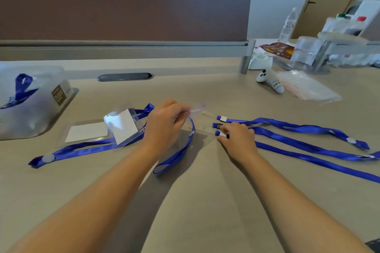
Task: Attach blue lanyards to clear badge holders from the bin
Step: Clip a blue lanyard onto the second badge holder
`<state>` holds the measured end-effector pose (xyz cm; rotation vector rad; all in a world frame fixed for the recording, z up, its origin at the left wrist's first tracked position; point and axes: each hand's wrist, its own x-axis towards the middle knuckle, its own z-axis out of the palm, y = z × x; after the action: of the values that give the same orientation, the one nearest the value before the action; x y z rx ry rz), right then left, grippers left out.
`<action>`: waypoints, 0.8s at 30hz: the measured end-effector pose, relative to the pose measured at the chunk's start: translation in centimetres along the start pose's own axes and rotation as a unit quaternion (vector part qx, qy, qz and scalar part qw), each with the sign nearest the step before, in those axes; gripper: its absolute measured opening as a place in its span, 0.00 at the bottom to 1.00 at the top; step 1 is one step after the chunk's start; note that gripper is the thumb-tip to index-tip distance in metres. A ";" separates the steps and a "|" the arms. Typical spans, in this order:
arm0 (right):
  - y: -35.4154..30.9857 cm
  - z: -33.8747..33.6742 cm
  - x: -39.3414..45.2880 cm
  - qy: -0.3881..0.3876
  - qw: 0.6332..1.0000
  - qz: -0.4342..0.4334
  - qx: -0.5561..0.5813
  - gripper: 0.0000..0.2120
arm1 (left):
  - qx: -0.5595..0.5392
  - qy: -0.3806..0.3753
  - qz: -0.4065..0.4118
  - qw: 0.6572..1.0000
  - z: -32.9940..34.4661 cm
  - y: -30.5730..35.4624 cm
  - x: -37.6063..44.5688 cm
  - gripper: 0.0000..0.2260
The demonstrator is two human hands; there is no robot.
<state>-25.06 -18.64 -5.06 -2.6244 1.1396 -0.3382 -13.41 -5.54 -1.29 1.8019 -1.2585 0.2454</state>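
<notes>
The left hand (pixel 164 123) pinches a clear, blurred plastic badge holder (pixel 193 110) while the right hand's (pixel 236 135) fingers press a blue ribbon lanyard's clip end (pixel 218 125); the slick holder could slip free.

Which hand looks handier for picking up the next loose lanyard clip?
Probably the right hand: its fingertips already rest on the lanyard clip ends. The left hand is busy pinching a clear badge holder.

A brown desk divider (pixel 123 6) stands at the back. Just below it lies a dark cable grommet (pixel 125 77). Right of the divider's end post lies a small white plush toy (pixel 271 83), a water bottle (pixel 287 24) farther back.
</notes>
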 end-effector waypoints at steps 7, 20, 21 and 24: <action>-0.4 0.6 0.5 -0.028 0.999 -0.010 -0.019 0.14 | 0.017 0.016 -0.009 1.000 0.4 -0.2 -0.2 0.08; -3.0 -2.1 -1.4 -0.024 0.919 0.020 0.394 0.06 | -0.014 0.089 -0.088 0.992 -1.2 0.5 -0.5 0.08; -3.4 -2.6 -1.4 -0.026 0.916 0.013 0.401 0.07 | -0.019 0.091 -0.098 0.991 -1.4 0.6 -0.5 0.08; -4.6 -3.7 -1.6 -0.012 0.914 -0.022 0.406 0.12 | -0.020 0.077 -0.117 0.990 -1.8 0.8 -0.5 0.08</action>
<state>-24.13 -14.98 -0.30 -1.9026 0.7047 -0.6257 -13.75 -3.90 -0.06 1.8399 -0.9296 0.2209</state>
